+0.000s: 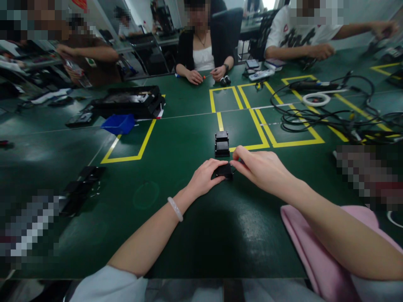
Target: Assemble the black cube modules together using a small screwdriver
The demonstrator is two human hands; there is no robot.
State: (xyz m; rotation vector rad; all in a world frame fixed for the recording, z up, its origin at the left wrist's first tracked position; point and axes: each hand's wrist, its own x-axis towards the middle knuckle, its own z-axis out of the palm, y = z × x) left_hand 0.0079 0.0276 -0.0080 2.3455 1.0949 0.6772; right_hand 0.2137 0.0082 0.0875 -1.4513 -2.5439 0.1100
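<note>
A small black box-like part (224,171) lies on the green table in front of me. My left hand (206,176) grips it from the left, fingers along its far edge and thumb along its near edge. At its right end is my right hand (255,165), with thumb and forefinger pinched together by the corner; whatever sits between those fingertips is too small to make out. Just beyond stand more black parts of the same look (222,144) in a short row, apart from my hands.
Black parts (82,184) lie at the left. Farther back are a blue bin (118,124) and stacked black trays (132,100). Black cables (302,119) tangle at the right, and pink cloth (315,235) lies under my right arm. Several people sit around the table.
</note>
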